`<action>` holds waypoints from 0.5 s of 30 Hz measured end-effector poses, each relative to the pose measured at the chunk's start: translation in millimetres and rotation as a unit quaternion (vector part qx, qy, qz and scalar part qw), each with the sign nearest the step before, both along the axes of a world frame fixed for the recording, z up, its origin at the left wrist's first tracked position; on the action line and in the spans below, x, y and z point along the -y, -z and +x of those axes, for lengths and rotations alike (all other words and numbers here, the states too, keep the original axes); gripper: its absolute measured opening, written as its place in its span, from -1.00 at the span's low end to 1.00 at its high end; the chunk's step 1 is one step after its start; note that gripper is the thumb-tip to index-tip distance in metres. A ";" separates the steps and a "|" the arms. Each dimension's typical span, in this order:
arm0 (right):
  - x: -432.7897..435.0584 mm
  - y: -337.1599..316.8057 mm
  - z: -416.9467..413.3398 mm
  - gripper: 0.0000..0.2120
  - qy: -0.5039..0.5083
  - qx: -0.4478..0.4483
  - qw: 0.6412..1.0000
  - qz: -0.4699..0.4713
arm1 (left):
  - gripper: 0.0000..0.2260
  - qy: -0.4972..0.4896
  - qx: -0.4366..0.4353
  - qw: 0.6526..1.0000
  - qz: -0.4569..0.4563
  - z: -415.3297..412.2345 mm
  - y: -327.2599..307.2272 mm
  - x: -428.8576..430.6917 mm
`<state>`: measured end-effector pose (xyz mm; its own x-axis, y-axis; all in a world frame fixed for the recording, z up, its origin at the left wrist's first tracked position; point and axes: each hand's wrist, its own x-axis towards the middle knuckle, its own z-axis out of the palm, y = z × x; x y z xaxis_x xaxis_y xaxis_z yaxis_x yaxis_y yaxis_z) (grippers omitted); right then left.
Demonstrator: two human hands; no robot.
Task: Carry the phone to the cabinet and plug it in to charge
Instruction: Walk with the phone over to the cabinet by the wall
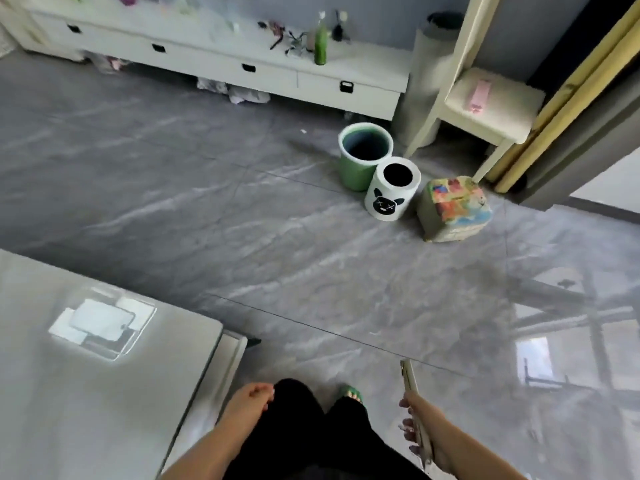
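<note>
Tabletop (104,393): glossy grey, filling the lower left; only reflections visible on it.
Left hand (251,401): hanging beside the tabletop's right edge, fingers loosely curled, holding nothing.
Legs: black trousers, one green slipper (350,393) showing on grey marbled floor (242,220).
Phone (414,396): seen edge-on in the right hand, long axis pointing forward and slightly left, top end clear of the fingers.
Right hand (420,431): wrapped around the phone's lower half, fingertips curled over its left edge.
Cabinet (277,69): long white drawer unit along the far wall, well apart from the phone, ahead and mostly to the left; green bottle (320,41) and clutter near its right end.
Charger: no cable or plug discernible at this range; too blurred to tell.
Floor obstacles: green bin (360,155), white bin (393,190) and patterned stool (453,209) grouped short of the cabinet's right end.
Key relation: phone already in the right hand; likely open floor to cross, keeping left of the bins.
</note>
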<state>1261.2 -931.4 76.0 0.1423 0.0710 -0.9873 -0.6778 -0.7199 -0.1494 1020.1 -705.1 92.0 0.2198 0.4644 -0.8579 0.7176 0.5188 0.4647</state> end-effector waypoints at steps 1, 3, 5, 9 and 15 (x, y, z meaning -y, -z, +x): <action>-30.4 1.2 16.3 -0.76 -0.020 -0.012 1.000 0.006 | -0.92 -0.033 -0.002 0.999 -0.001 2.5 -2.4 -13.7; -91.4 2.5 42.1 -0.75 -0.055 -0.028 0.998 0.027 | -0.86 -0.091 -0.010 0.996 -0.005 3.9 -6.0 -43.4; -151.4 5.2 63.7 -0.74 -0.084 -0.022 0.995 0.052 | -0.84 -0.135 -0.022 0.991 -0.007 6.0 -9.2 -77.0; -263.2 10.5 99.7 -0.66 -0.133 -0.026 0.988 0.078 | -0.85 -0.178 -0.020 0.984 0.000 18.8 -7.6 -150.4; -374.9 5.0 142.8 -0.66 -0.150 -0.032 0.988 0.037 | -0.84 -0.165 -0.027 0.986 -0.018 51.7 -8.9 -253.1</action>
<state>1403.9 -556.5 71.0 0.0414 0.1723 -0.9842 -0.4463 -0.8781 -0.1724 1071.8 -452.0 100.9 0.0163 0.4724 -0.8813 0.5304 0.7431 0.4081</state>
